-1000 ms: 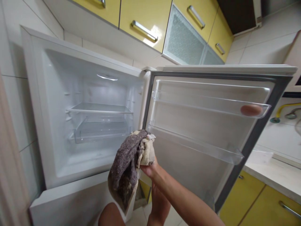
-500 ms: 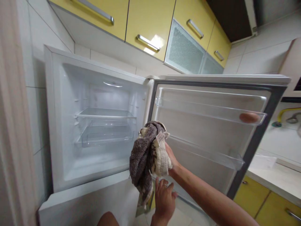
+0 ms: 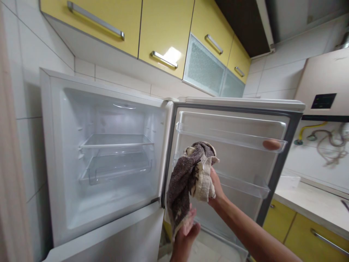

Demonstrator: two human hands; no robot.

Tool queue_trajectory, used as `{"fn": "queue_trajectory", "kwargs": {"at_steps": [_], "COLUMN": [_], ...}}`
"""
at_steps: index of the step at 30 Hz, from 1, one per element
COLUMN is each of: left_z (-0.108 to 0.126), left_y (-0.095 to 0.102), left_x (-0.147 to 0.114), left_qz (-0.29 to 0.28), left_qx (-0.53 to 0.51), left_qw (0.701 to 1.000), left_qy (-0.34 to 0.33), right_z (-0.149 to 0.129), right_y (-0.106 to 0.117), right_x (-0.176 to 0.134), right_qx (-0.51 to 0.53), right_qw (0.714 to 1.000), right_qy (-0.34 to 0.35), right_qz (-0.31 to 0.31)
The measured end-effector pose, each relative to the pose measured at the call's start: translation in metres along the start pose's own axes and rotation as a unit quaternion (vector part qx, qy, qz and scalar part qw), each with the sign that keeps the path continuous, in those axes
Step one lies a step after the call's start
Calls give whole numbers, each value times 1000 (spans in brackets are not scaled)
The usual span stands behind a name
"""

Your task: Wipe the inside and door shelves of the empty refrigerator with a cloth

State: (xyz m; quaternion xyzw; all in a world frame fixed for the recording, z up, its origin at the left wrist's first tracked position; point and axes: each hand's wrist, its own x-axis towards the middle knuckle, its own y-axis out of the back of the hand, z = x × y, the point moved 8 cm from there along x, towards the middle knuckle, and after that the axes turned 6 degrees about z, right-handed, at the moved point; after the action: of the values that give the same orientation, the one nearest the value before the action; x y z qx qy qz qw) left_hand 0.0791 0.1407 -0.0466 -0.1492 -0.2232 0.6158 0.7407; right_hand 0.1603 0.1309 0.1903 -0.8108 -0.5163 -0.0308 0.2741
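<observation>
My right hand (image 3: 216,185) is closed around a bunched brown and cream cloth (image 3: 181,180), raised in front of the opened fridge door (image 3: 240,163). The cloth's brown part hangs down on the left, and its cream edge folds over by my fingers. Below it, my left hand (image 3: 187,225) is against or just beside the cloth's hanging end, slightly blurred, with fingers and thumb apart. To the left stands the open fridge compartment (image 3: 109,214), with a glass shelf (image 3: 117,140) and a clear drawer (image 3: 120,169) inside.
An egg (image 3: 271,144) lies at the right end of the upper door rack (image 3: 218,136); a lower rack (image 3: 242,185) is beneath. Yellow cabinets (image 3: 166,29) hang overhead. On the right are a counter (image 3: 316,203) and a wall-mounted heater (image 3: 327,80) with hoses.
The cloth and my right hand have shifted right, in front of the door. My left hand has turned and come up to the cloth's lower end. The view has swung right.
</observation>
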Motion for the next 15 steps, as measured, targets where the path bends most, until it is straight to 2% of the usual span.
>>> {"fn": "queue_trajectory", "kwargs": {"at_steps": [1,3,5,6,8,10,12,15], "left_z": [6,26,63,88,131,163,184,201], "left_y": [-1,-6,-10,-10,-12,-23,-41,-72], "left_x": [0,1,3,4,5,6,7,10], "left_qz": [6,17,12,13,25,23,9,-8], "left_qx": [-97,-255,-346,-367,-363,-321,-287,-218], "left_qw": [995,963,935,930,931,947,958,976], "left_qy": [34,79,73,29,-11,-20,-19,-23], "right_z": [-1,-4,-6,-7,-10,-18,-29,-51], "right_y": [1,3,8,12,20,30,41,62], "right_x": [0,2,4,5,7,8,8,7], "right_qx": [2,7,17,17,-2,-40,-73,-101], "right_qw": [1000,1000,999,999,999,997,992,981], "right_qy": [-3,-10,-21,-28,-28,1,56,129], "right_qz": [6,9,17,22,41,63,83,105]}}
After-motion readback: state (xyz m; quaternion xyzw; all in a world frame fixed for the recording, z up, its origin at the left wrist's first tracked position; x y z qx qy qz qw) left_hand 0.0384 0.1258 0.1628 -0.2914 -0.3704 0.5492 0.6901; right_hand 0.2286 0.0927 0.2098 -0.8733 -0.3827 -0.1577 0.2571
